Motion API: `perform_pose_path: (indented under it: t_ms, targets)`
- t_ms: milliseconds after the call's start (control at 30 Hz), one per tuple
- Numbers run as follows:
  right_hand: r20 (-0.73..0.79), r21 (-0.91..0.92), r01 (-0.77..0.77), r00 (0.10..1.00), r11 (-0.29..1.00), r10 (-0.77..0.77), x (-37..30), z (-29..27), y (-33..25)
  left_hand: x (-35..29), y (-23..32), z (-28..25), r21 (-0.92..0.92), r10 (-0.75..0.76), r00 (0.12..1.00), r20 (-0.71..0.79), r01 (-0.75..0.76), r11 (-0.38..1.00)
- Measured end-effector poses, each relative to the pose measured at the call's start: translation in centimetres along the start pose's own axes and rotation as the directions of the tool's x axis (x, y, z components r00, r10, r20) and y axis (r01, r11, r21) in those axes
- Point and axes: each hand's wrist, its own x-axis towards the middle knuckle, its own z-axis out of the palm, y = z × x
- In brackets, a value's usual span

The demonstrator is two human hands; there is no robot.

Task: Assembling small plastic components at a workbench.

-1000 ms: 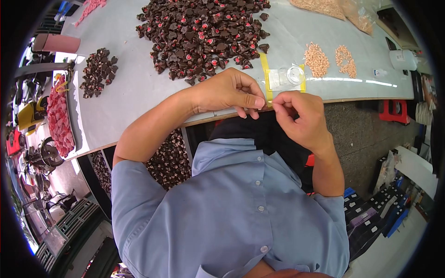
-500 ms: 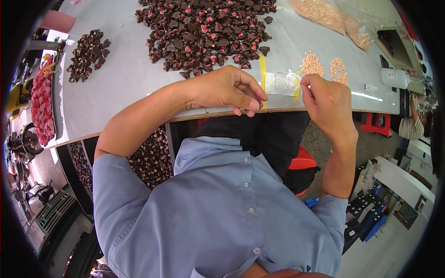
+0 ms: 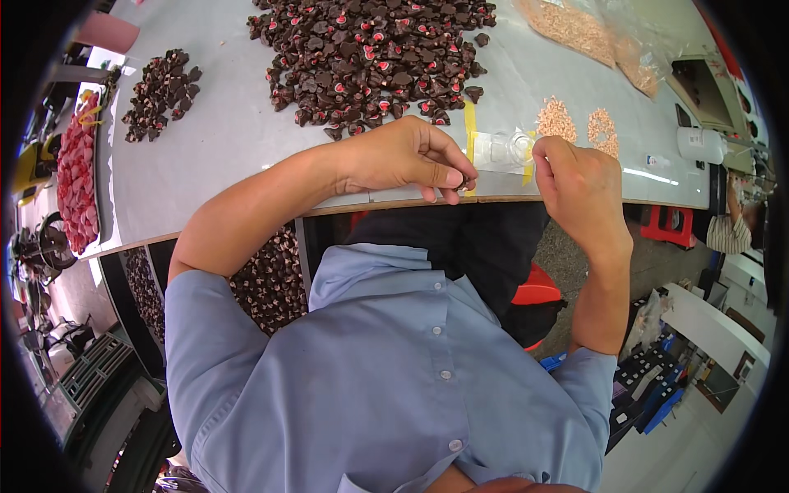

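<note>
At the table's near edge, my left hand (image 3: pixel 403 156) has its thumb and fingers closed on a small dark brown piece (image 3: pixel 463 186), mostly covered by the fingertips. My right hand (image 3: pixel 582 185) is bent in a pinch beside a clear round dish (image 3: pixel 519 148); anything in that pinch is too small or hidden to make out. The dish stands on a white sheet (image 3: pixel 493 161) held down with yellow tape. Just beyond lie two piles of tiny pale pinkish pieces, a fuller pile (image 3: pixel 555 120) and a thinner pile (image 3: pixel 603 133).
A large heap of dark pieces with red-and-white spots (image 3: pixel 370 62) covers the table's far middle. Left of it sits a smaller dark heap (image 3: pixel 161 97). Bags of pale pieces (image 3: pixel 567 33), a white bottle (image 3: pixel 700 144) and a red stool (image 3: pixel 667 225) are to the right.
The fingers of my left hand have shifted, and the dark piece now shows at their tips. My right hand keeps its pinch in nearly the same place.
</note>
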Motion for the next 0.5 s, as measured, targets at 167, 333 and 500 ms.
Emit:
perform_pose_path:
  t_ms: [167,333,500]
  targets:
    - [-0.129,0.186,0.017,0.992,0.982,0.007,-0.1,-0.2,-1.4,0.0,-0.1,-0.1,-0.013,0.013,1.0,0.004,-0.013,1.0]
    - [-0.195,0.476,-0.01,0.974,0.879,0.116,-0.5,1.6,-4.3,0.0,-0.3,-0.2,-0.025,0.017,1.0,-0.002,-0.017,1.0]
    - [-0.254,0.478,0.027,0.961,0.878,0.109,-0.5,3.3,-5.5,0.0,-0.3,-0.2,-0.029,0.027,0.999,-0.022,-0.028,0.999]
